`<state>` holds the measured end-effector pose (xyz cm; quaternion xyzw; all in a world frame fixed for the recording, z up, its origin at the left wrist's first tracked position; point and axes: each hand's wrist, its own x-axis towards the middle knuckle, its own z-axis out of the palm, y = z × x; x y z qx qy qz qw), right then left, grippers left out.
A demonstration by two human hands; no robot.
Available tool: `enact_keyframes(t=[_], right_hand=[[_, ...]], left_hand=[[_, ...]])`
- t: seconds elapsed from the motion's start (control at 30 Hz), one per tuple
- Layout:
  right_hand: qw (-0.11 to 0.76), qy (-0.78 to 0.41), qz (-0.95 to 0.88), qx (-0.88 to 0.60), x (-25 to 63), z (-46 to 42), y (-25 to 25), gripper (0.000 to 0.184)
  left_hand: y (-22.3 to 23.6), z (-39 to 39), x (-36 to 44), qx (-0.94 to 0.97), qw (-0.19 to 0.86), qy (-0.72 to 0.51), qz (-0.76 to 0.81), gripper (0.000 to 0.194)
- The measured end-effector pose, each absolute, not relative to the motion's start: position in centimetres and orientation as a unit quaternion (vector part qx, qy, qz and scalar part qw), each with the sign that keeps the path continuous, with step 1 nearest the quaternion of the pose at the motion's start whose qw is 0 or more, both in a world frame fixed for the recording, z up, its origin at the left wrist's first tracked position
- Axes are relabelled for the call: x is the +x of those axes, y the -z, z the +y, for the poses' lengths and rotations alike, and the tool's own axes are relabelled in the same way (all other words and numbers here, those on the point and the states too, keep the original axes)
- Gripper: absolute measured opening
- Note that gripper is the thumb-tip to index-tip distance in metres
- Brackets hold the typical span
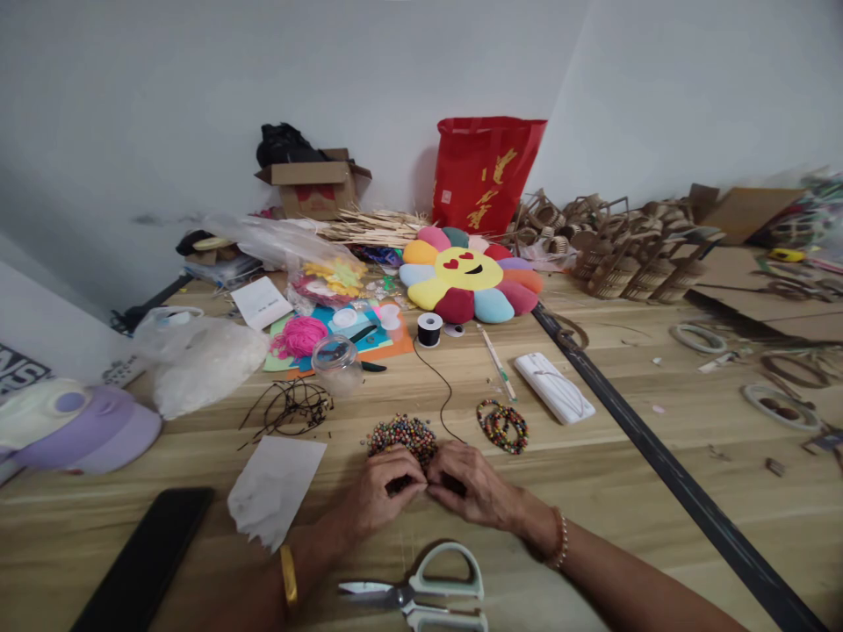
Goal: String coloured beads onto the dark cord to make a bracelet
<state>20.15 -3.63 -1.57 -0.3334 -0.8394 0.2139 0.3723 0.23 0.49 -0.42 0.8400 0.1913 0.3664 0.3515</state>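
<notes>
My left hand [382,491] and my right hand [471,483] meet fingertip to fingertip on the wooden table [593,491], both pinched at the near edge of a pile of small coloured beads [403,434]. What the fingers grip is too small to make out. A black cord [443,386] runs from my right hand up to a black thread spool [429,329]. A finished beaded bracelet [503,426] lies just right of the pile. My left wrist carries a gold bangle, my right wrist a bead bracelet.
Scissors [421,592] lie close in front of my wrists. A dark phone [141,562], white paper [273,487], a purple cap [72,426], a white case [553,386], a flower cushion [469,276], a red bag [484,171] and cardboard pieces [625,246] surround the spot.
</notes>
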Motion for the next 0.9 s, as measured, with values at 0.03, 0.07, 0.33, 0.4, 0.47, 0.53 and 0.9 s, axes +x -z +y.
enact_keyframes(t=[0.03,0.07,0.33,0.4,0.47,0.53,0.9], right_hand=[[0.373,-0.212,-0.840,-0.332,20.16,-3.59,1.63,0.007],[0.374,-0.209,-0.841,-0.331,20.15,-3.55,1.67,0.006],[0.382,-0.192,-0.838,-0.340,20.12,-3.47,1.70,0.011],[0.392,-0.190,-0.827,-0.355,20.22,-3.47,1.79,0.012],[0.401,-0.194,-0.816,-0.369,20.30,-3.46,1.86,0.013],[0.411,-0.198,-0.808,-0.374,20.32,-3.47,1.82,0.013],[0.417,-0.196,-0.799,-0.386,20.15,-3.62,1.71,0.016]], left_hand=[[0.40,0.49,0.20,0.841,0.351,-0.362,0.197,0.015],[0.39,0.48,0.18,0.841,0.351,-0.358,0.204,0.015],[0.43,0.53,0.15,0.838,0.321,-0.368,0.242,0.014],[0.57,0.57,0.14,0.842,0.304,-0.370,0.249,0.014],[0.79,0.60,0.11,0.850,0.281,-0.370,0.248,0.013],[1.01,0.56,0.10,0.865,0.257,-0.358,0.239,0.013],[0.42,-0.16,0.03,0.942,0.098,-0.237,0.217,0.011]])
